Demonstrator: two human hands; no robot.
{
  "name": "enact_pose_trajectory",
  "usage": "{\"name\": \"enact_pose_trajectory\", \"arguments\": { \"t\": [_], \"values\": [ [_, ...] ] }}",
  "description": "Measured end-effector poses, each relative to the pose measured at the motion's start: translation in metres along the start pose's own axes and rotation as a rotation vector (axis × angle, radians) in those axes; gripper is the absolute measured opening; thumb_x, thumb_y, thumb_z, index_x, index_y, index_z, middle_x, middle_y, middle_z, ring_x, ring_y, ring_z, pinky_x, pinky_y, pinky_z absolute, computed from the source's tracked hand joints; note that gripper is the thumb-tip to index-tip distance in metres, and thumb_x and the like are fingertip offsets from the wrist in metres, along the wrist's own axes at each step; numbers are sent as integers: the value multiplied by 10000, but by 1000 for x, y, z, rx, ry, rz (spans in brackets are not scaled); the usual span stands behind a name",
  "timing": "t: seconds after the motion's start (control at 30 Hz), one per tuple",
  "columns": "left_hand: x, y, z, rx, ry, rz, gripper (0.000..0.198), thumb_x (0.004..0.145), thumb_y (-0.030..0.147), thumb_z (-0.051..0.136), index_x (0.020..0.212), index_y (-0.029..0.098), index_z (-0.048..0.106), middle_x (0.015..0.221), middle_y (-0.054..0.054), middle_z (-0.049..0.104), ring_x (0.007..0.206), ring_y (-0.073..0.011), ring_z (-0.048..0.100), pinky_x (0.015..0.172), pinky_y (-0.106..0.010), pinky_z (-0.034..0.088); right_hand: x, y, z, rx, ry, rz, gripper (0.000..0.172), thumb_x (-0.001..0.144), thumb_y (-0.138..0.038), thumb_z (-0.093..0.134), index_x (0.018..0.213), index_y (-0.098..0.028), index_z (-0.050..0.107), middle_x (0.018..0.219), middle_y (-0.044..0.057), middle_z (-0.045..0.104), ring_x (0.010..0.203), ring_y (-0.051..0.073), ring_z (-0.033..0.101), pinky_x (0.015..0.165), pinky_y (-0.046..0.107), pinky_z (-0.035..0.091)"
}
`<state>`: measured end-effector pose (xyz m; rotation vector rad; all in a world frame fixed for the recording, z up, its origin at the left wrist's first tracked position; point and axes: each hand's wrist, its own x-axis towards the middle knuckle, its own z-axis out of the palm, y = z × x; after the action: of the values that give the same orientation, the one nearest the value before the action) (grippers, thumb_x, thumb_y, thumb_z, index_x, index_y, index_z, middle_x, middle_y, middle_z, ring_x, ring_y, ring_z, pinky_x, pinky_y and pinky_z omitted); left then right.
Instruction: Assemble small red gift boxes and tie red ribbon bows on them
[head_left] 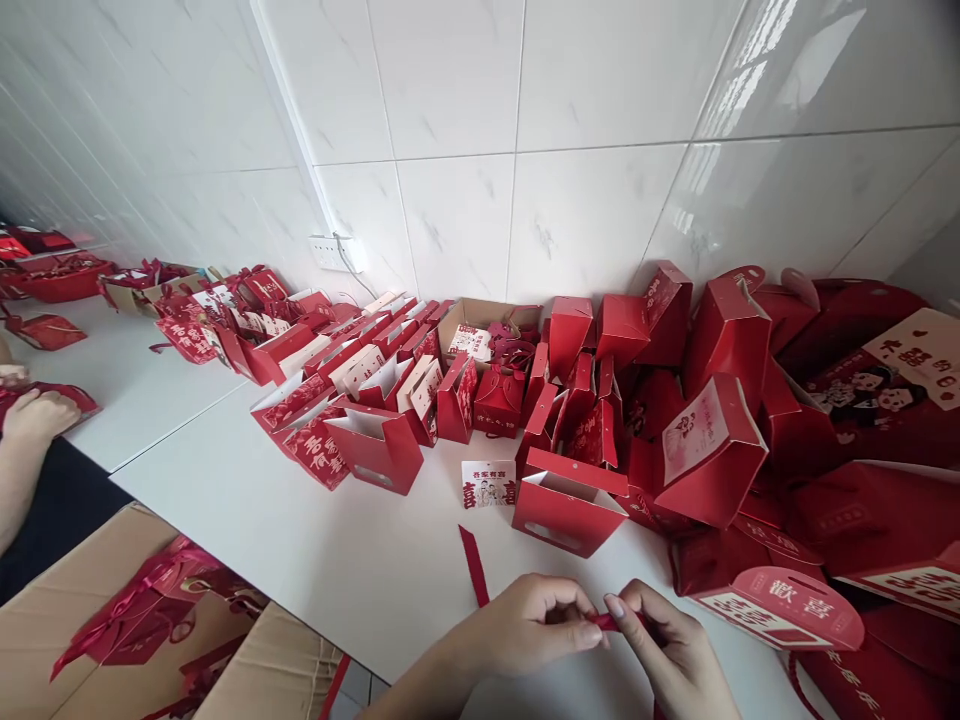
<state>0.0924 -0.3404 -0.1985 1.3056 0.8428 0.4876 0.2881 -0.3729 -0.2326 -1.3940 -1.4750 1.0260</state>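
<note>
From the head camera, the left hand and right hand each pinched a red ribbon tight between thumb and fingertips. It sat just in front of the open red gift box, above the white table, its visible stretch running left to right. A red strip lay left of that box, pointing away from the person.

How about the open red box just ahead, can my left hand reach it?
Probably yes: only bare table lies between the left hand and the open red box, though it and the right hand pinch a red ribbon.
</note>
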Motion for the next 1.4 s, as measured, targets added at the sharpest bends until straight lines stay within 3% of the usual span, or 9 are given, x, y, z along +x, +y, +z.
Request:
{"name": "enact_pose_trajectory", "arguments": {
  "t": [0.2,0.33,0.47,0.6,0.67,0.8,0.97,1.1,1.4],
  "values": [
    [-1,21,-1,47,-49,72,210,839,341,610,790,219,773,865,-27,641,778,-159,557,770,-286,441,-4,-7,-4,-7,8,35,462,922,-566,543,636,-204,548,607,-4,489,571,154,449,553,268,394],
    [-7,26,-15,-274,-213,71,390,772,432,678,515,179,532,627,-45,584,612,-167,543,661,-331,440,-3,-12,-10,20,138,85,454,905,-581,560,652,-208,505,612,-17,425,572,148,409,539,269,356],
    [-19,35,-57,-589,61,361,558,742,350,686,468,180,231,494,13,337,477,-114,413,547,-297,345,1,-19,-24,27,295,102,455,898,-587,568,654,-216,472,576,-41,332,526,128,316,492,261,281],
    [-29,53,-88,-286,314,437,282,818,264,608,570,166,517,624,-37,519,663,-156,521,622,-295,398,6,-35,-31,-8,292,53,447,910,-565,569,649,-216,470,579,-33,373,529,130,342,499,262,303],
    [-27,61,-81,-86,255,285,187,880,298,579,832,152,684,761,-72,636,707,-170,578,580,-281,417,9,-46,-30,-25,186,15,438,929,-544,558,653,-211,487,587,-26,413,532,127,354,509,263,314],
    [-10,64,-34,52,-32,-33,457,888,433,648,1276,194,613,742,-46,682,698,-197,679,558,-265,480,18,-67,-26,-36,29,-56,408,968,-503,523,693,-202,540,614,-15,488,562,130,426,545,260,360],
    [11,56,-1,-95,-96,46,270,829,364,750,968,139,699,827,-61,702,741,-135,648,689,-251,508,27,-79,-26,17,73,-92,427,971,-506,519,674,-201,495,624,-22,471,575,124,420,562,265,363],
    [14,54,-9,-188,-79,10,277,859,403,717,841,137,645,800,-39,704,472,-32,479,442,-176,332,28,-73,-28,85,133,-75,432,958,-527,533,677,-205,470,617,-32,414,574,122,360,546,271,317],
    [9,49,-19,-267,-170,-71,261,822,367,750,791,117,682,693,-51,697,591,-114,644,521,-200,434,22,-51,-38,107,196,-46,440,939,-522,564,651,-209,453,602,-37,375,561,120,333,528,268,304]
  ]
}}
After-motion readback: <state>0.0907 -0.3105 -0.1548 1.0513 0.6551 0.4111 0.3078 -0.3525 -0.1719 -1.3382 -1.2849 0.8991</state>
